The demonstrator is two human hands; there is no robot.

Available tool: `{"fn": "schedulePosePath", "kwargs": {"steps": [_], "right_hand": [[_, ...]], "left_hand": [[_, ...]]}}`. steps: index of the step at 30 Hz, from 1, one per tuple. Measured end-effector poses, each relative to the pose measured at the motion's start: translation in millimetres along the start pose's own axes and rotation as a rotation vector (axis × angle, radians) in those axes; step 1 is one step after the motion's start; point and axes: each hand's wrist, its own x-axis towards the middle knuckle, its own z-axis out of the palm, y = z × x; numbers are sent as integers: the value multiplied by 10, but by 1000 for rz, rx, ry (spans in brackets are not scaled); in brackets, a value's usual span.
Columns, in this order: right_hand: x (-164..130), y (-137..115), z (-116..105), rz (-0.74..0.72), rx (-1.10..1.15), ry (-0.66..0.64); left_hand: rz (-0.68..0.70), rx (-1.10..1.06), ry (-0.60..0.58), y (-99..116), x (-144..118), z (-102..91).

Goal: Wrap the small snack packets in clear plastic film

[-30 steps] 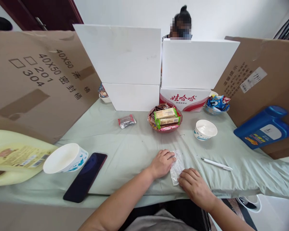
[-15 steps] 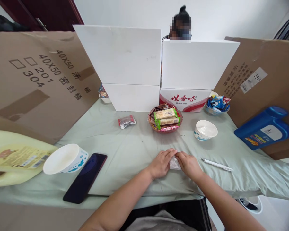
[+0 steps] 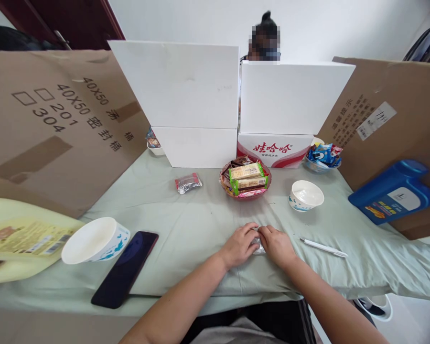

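Note:
Near the front edge of the cloth-covered table, a small shiny, pale plastic packet point(image 3: 260, 248) lies between my hands, mostly covered by them. My left hand point(image 3: 238, 245) curls its fingers and thumb at the packet's left side. From the right, my right hand point(image 3: 276, 245) has its bent fingers closed over the packet; the fingertips are partly hidden. What is in the packet cannot be made out. Beyond my hands stands a pink glass bowl point(image 3: 227, 190) heaped with wrapped snack bars point(image 3: 247, 171). A red and silver packet point(image 3: 188, 183) lies left of that bowl.
A white pen point(image 3: 323, 247) and white paper bowl point(image 3: 306, 195) are to the right; a phone point(image 3: 126, 268), another paper bowl point(image 3: 93, 241) and a yellow bottle point(image 3: 25, 239) to the left. White boxes point(image 3: 186, 86) stand ahead, a person behind them. A blue bottle point(image 3: 394, 191) leans at right.
My left hand's fingers have opened slightly and its thumb now shows at the packet's edge. My right hand has shifted a little left, covering more of the packet.

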Motion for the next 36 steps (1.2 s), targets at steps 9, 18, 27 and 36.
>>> {"fn": "schedulePosePath", "kwargs": {"steps": [9, 18, 27, 36], "right_hand": [[6, 183, -90, 196, 370, -29], [-132, 84, -245, 142, 436, -135], [-673, -43, -232, -442, 247, -96], [-645, 55, -87, -341, 199, -3]], "left_hand": [[-4, 34, -53, 30, 28, -15], [-16, -67, 6, 23, -16, -24], [1, -21, -59, 55, 20, -81], [41, 242, -193, 115, 30, -25]]}}
